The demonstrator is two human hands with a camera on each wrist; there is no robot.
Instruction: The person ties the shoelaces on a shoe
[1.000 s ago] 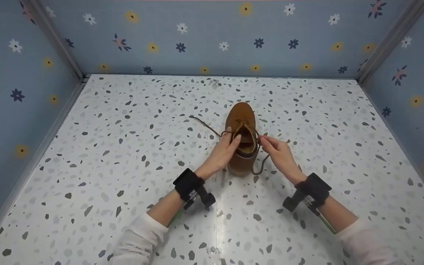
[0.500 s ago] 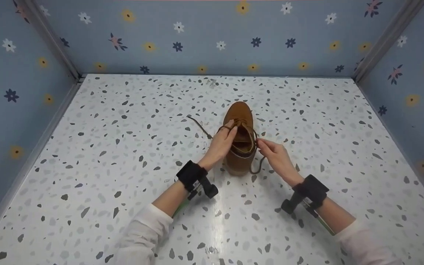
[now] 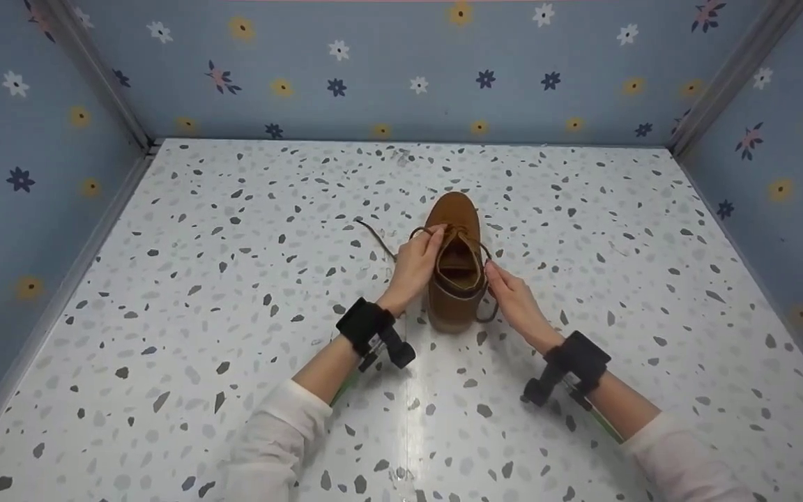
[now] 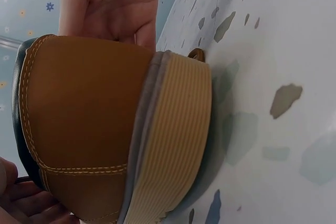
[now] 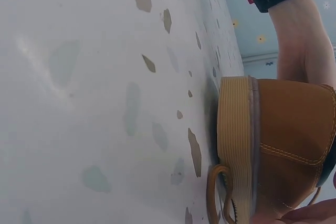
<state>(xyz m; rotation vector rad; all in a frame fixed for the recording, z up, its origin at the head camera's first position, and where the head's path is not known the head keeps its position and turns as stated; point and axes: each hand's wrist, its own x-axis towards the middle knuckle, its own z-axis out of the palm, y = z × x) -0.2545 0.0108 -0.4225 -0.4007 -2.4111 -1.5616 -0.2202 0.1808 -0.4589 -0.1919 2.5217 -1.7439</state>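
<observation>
A tan leather lace-up shoe stands upright on the floor, toe pointing away from me. My left hand is at its left side, fingertips by the lacing, pinching the brown shoelace. In the left wrist view that lace shows between thumb and fingers. Beyond the shoe's right side, my right hand pinches the other lace end, which runs taut from the eyelets. A loop of this lace hangs beside the sole in the right wrist view. The right fingertips are partly cut off there.
The shoe rests on a white speckled surface. Blue flowered panels enclose it at the back and both sides, with grey metal edging at the corners. Black camera straps circle both wrists.
My left hand has moved up along the shoe's left side towards the lacing, and its fingers have drawn together on the lace. My right hand keeps its lace end, shifting slightly.
</observation>
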